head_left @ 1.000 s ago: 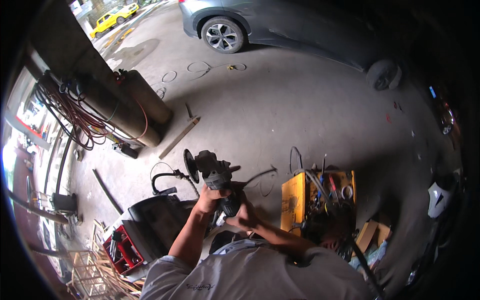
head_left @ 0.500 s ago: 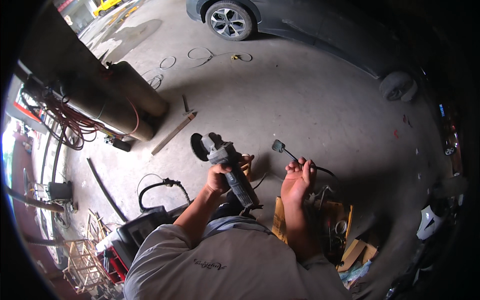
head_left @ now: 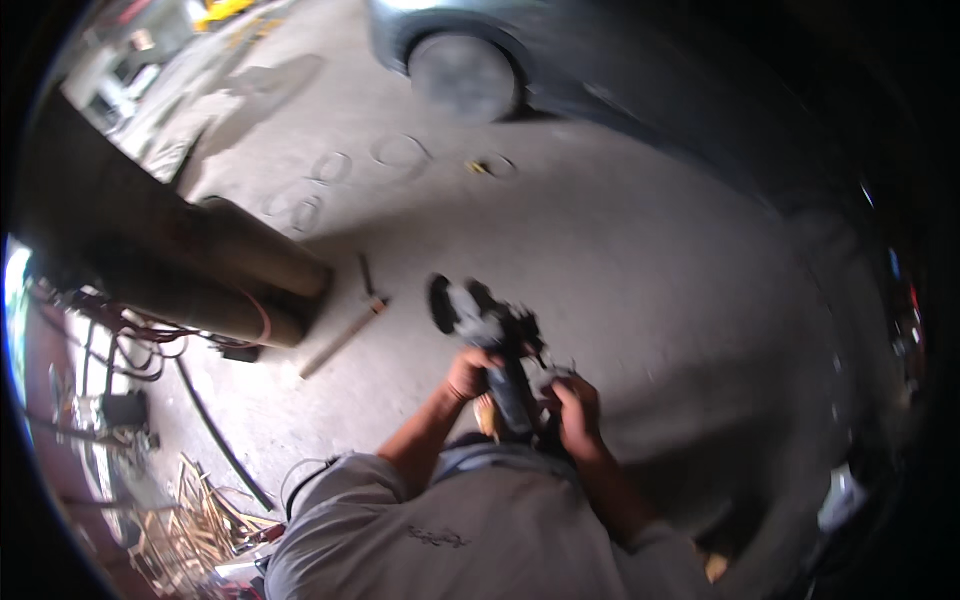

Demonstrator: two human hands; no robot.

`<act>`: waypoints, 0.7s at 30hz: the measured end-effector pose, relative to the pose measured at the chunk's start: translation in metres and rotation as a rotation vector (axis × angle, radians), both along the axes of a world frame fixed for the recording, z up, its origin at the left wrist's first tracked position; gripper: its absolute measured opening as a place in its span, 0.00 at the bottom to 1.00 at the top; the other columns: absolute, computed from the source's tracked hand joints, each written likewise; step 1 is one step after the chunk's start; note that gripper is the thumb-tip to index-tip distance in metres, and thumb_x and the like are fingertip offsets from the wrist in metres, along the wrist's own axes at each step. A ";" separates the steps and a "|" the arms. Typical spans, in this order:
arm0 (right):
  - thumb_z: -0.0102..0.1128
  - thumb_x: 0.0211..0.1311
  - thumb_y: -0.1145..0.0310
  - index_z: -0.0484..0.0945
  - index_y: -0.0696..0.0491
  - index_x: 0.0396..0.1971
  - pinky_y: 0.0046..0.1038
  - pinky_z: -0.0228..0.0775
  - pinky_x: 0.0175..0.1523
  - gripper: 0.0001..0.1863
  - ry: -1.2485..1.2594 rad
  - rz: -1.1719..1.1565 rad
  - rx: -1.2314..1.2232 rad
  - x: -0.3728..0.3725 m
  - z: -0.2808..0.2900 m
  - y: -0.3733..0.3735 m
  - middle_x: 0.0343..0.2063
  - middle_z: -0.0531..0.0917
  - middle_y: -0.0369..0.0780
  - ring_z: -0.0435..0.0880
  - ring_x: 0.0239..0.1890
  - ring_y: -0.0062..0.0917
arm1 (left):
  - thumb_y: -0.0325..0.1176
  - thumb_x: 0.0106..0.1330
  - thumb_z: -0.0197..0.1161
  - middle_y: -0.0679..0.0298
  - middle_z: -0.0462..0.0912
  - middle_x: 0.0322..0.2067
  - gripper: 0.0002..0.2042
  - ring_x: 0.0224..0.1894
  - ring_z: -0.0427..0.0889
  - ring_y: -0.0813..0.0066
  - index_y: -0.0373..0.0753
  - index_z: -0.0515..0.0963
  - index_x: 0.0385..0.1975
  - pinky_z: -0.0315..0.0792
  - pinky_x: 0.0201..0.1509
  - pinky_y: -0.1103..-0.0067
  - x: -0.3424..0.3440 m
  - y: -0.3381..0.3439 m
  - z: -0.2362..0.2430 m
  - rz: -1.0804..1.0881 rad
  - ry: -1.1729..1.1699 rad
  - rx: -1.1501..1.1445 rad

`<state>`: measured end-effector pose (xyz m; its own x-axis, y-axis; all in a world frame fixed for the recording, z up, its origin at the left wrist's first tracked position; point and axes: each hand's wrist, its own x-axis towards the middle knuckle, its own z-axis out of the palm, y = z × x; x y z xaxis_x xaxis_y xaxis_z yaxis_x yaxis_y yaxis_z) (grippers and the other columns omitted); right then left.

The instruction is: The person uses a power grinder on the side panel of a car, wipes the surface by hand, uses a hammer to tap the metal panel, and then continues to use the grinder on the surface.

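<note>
Head view: we see a wooden bar on the floor, left; then a disc, already fitted, touching nothing yet; our left hand clasps the grinder near us; our right hand curls beside it, contents too blurred to tell.

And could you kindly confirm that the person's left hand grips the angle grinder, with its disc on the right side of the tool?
Not quite: the disc is on the left side of the tool, not the right, as the head view shows. The left hand does grip the angle grinder.
</note>
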<state>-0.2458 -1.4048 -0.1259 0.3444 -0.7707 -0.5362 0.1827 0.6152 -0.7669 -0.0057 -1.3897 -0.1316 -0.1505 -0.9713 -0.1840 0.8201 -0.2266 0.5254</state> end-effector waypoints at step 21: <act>0.51 0.84 0.72 0.72 0.52 0.70 0.25 0.69 0.30 0.20 0.248 0.256 -0.626 0.168 0.002 -0.596 0.29 0.78 0.33 0.75 0.25 0.17 | 0.33 0.57 0.69 0.48 0.86 0.53 0.29 0.51 0.89 0.45 0.34 0.76 0.61 0.81 0.64 0.52 0.123 -0.388 -0.034 0.488 0.067 0.050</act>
<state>-0.0773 -2.0011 -0.1239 0.4805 -0.8706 -0.1056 -0.1336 0.0464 -0.9900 0.1174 -1.7776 -0.1656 0.3061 -0.9218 -0.2380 0.8688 0.1683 0.4657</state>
